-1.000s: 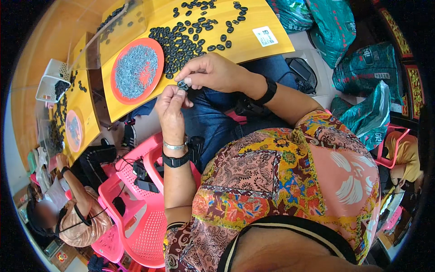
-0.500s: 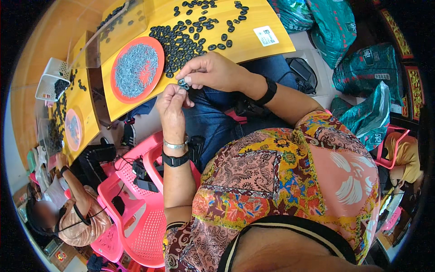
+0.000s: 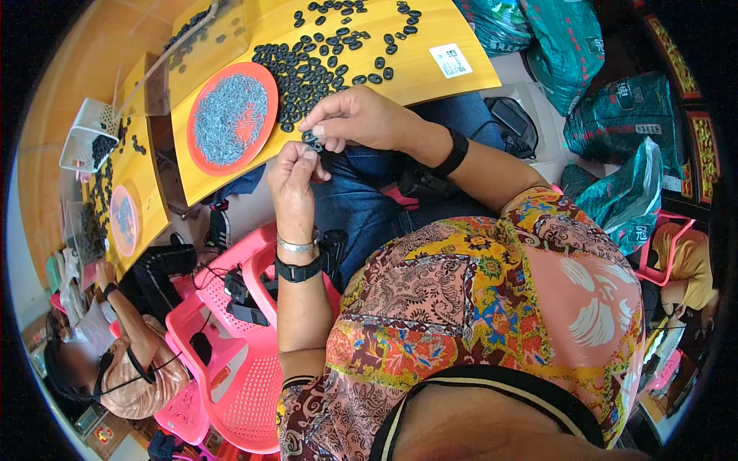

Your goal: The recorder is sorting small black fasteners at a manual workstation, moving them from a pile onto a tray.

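Close to the table's front edge, my left hand pinches a small black oval part with holes between thumb and fingertips. From the other side my right hand grips the same part, thumb and forefinger closed on it. Whether a screw sits in the part is too small to tell. Left of the hands, a round red plate holds a heap of small silvery screws. Beyond my fingers, many similar black oval parts lie spread over the yellow table.
A clear plastic bin stands at the table's far left. Beside me is a pink plastic chair. Green woven sacks stand at the right. At left, another person sits by a second table with a white basket.
The black oval part has turned slightly in my fingers, and my right fingertips have shifted a little on it. Both arms stay nearly in place.
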Motion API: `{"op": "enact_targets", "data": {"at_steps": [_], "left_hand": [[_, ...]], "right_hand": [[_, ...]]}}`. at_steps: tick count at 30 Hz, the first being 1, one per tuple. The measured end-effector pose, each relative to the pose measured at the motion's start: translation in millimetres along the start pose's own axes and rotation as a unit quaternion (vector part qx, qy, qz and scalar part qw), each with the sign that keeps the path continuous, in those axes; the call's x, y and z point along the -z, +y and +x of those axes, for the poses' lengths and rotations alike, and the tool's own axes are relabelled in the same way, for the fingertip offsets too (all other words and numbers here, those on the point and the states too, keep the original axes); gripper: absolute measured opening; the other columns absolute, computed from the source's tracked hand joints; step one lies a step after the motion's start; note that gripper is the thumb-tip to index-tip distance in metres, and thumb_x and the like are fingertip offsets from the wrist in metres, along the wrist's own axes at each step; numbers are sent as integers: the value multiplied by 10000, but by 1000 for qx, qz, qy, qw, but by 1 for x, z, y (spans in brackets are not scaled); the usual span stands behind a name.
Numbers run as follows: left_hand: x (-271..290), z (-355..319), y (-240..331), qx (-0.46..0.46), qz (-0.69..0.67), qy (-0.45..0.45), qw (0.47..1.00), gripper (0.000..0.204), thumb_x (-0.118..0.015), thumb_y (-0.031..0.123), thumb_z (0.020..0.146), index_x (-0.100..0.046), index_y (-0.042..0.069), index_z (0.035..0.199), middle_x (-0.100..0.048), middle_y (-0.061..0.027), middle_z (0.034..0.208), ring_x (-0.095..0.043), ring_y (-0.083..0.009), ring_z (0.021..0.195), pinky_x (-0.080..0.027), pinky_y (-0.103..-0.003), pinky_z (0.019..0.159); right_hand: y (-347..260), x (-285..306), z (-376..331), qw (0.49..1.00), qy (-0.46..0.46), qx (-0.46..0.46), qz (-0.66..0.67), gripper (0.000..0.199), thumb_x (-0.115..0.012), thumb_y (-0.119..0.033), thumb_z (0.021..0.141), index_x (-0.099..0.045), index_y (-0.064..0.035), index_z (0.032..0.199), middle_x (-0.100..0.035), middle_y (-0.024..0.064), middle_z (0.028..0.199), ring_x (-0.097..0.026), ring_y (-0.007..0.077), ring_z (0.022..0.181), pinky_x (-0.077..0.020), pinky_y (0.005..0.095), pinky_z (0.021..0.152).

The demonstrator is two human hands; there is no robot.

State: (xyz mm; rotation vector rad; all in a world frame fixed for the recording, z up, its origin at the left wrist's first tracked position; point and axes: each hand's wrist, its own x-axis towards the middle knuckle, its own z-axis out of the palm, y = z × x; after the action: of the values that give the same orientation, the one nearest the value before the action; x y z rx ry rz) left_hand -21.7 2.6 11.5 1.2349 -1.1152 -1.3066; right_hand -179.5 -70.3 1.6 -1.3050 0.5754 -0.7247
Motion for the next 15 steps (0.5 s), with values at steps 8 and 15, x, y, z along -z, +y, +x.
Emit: {"op": "enact_targets", "data": {"at_steps": [8, 15], "left_hand": [[3, 2, -4, 6, -39, 18, 999, 126, -471, 103, 864, -507, 30, 768, -489, -15, 618, -475, -104, 557, -403, -225, 550], [7, 2, -5, -4, -63, 31, 998, 121, -461, 99, 852, -505, 32, 761, -501, -28, 618, -490, -116, 552, -407, -229, 553]], "right_hand": [[-7, 13, 10, 998, 47, 43, -24, 213, -571, -116, 861, -629, -9, 1036, -614, 18, 761, -565, 57, 683, -473, 198, 621], [-15, 43, 45, 796, 200, 284, -495, 170, -562, -130, 802, -665, -49, 909, -661, 102, 824, -628, 232, 711, -497, 302, 661]]}}
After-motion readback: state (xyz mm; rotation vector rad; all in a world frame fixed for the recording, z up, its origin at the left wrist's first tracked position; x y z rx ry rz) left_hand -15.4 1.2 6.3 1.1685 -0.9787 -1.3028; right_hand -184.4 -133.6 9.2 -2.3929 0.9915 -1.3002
